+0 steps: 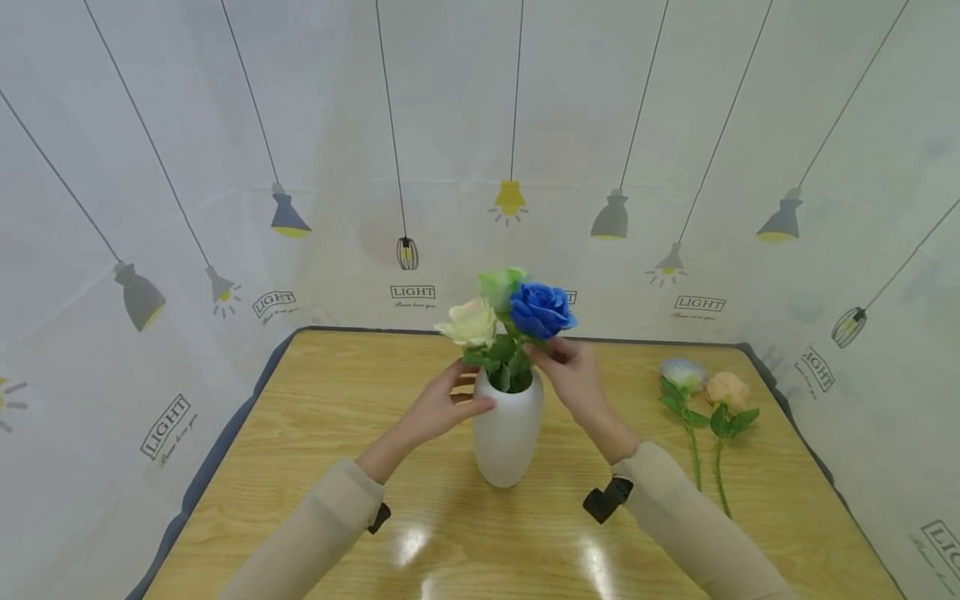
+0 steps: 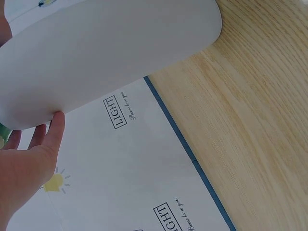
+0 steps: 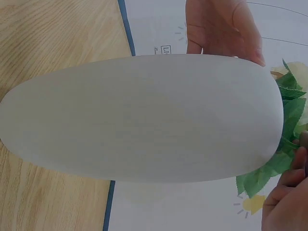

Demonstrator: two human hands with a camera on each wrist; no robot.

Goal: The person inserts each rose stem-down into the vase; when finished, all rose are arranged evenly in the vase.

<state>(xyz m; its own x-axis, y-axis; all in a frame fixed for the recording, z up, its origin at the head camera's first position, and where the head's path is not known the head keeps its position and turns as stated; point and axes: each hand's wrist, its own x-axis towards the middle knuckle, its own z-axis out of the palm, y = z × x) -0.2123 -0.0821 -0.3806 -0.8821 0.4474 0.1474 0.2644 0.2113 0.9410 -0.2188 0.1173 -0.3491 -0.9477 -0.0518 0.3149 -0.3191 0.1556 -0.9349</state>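
A white vase (image 1: 507,442) stands upright on the wooden table. My left hand (image 1: 438,408) holds it near the rim, thumb in front and fingers along the left side; in the left wrist view, fingertips (image 2: 57,118) touch its wall. A cream rose (image 1: 471,322), a pale green flower (image 1: 498,286) and a blue rose (image 1: 542,310) rise above the vase's mouth. Just under the blue bloom, my right hand (image 1: 577,383) pinches its stem. Green leaves (image 3: 291,113) crowd the opening in the right wrist view, and the lower stems are hidden inside the vase.
On the right of the table (image 1: 322,400) lie a bluish-white flower (image 1: 682,374) and a peach flower (image 1: 726,390), stems toward me. A white cloth printed with lamps (image 1: 450,125) surrounds the table at the back and sides.
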